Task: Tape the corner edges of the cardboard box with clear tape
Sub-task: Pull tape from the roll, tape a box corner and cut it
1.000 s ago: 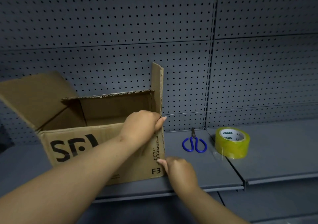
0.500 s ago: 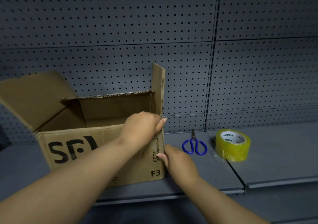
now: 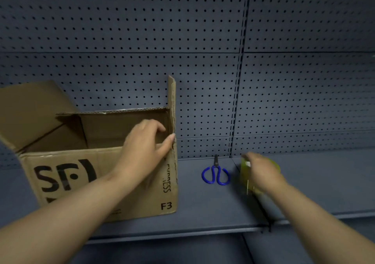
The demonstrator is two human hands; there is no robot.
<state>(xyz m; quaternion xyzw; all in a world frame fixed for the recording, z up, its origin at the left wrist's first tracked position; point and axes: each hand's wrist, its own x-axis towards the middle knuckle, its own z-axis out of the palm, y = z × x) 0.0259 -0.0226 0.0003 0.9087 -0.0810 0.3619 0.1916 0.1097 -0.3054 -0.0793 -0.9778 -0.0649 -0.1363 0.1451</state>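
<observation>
Box [image 3: 81,182] steadied, left hand [image 3: 146,150] curled over rim at corner, thumb on edge; scissors [image 3: 216,175] between hands; right hand [image 3: 261,170] blurred over tape [image 3: 246,179], hold unclear; best: pin box, find loose end

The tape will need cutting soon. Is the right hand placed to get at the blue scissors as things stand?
Probably yes. The scissors lie bare on the shelf between the cardboard box and the tape roll, right beside the right hand, which is blurred at the roll.
</observation>
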